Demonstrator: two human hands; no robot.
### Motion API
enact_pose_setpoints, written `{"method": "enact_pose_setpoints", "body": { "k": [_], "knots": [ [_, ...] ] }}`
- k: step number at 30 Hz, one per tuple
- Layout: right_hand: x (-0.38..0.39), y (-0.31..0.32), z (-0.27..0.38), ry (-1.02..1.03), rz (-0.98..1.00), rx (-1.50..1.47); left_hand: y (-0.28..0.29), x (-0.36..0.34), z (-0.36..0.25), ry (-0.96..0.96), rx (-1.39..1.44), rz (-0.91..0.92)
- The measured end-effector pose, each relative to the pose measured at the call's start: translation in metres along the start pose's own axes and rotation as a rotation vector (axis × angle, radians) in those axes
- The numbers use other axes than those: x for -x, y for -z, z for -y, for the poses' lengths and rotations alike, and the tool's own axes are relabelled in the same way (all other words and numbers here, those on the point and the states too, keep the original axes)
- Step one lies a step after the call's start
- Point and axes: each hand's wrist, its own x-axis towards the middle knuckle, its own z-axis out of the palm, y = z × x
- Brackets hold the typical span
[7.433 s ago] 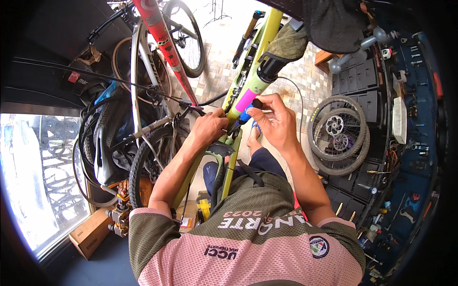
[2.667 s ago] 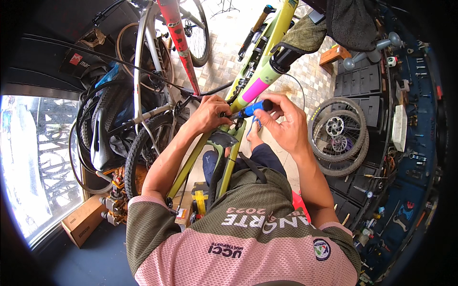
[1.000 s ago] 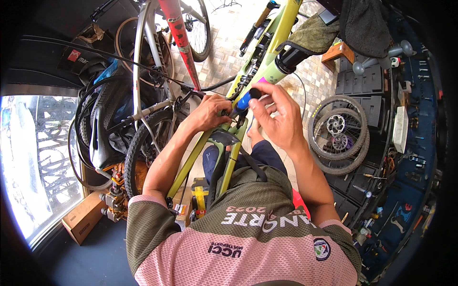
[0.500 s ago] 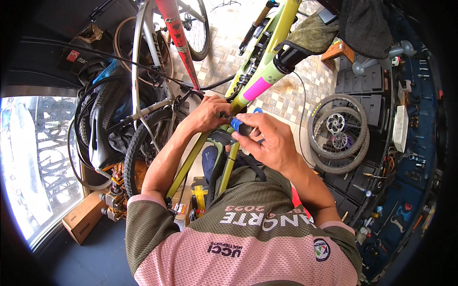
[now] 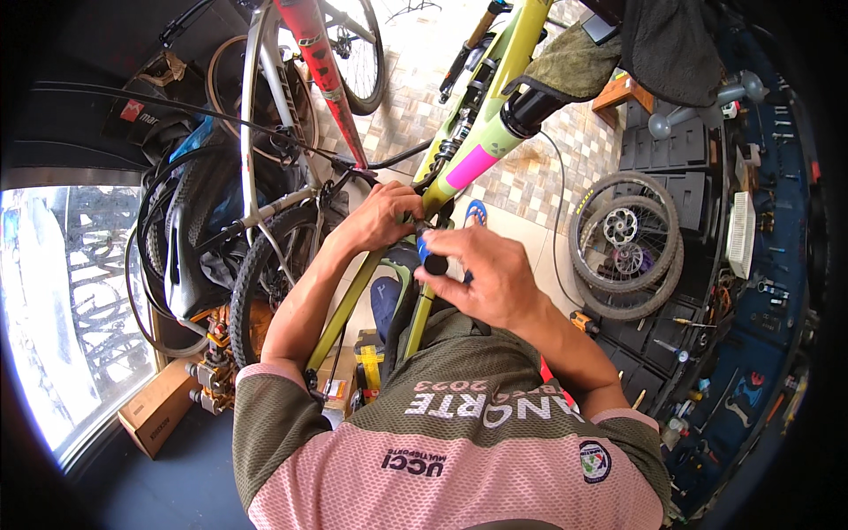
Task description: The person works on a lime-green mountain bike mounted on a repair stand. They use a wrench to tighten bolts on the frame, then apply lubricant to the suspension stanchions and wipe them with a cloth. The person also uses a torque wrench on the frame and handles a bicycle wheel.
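A yellow-green bicycle frame (image 5: 435, 196) with a pink patch stands before me, its two thin rear stays running back toward my body. My left hand (image 5: 382, 217) is closed at the frame's joint, fingers curled down against it; what they pinch is hidden. Just right of it, my right hand (image 5: 495, 276) grips a tool with a blue-and-black handle (image 5: 433, 262) between thumb and fingers. The black butt of the handle points up toward me. The tool's working end is down at the frame, hidden from sight.
Another bicycle with a red and white frame (image 5: 325, 75) stands close on the left. Two wheels with brake discs (image 5: 625, 246) lean at the right, beside a tool board (image 5: 751, 353). Dark cloths (image 5: 574, 66) hang over the frame's far end. A cardboard box (image 5: 159, 406) sits lower left.
The handle has tipped more upright, its black end now facing me. My right hand has shifted slightly back and its fingers have loosened around it. The left hand stays nearly in place.
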Motion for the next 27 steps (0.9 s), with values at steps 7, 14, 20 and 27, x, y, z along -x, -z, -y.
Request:
{"method": "enact_pose_setpoints", "body": {
  "k": [7,14,20,27],
  "knots": [
    [-0.030,0.022,-0.031,-0.271,-0.218,0.138,-0.002,-0.006,0.004,0.027,-0.004,-0.015],
    [-0.035,0.018,-0.033,-0.328,-0.210,0.199,-0.005,-0.006,0.009,0.035,0.013,-0.036],
    [-0.016,0.015,-0.011,-0.115,-0.116,0.068,-0.003,-0.003,0.005,0.018,0.026,-0.035],
    [0.002,-0.002,0.011,-0.111,-0.039,-0.020,-0.005,0.001,0.006,-0.028,0.023,-0.066]
  ]
}}
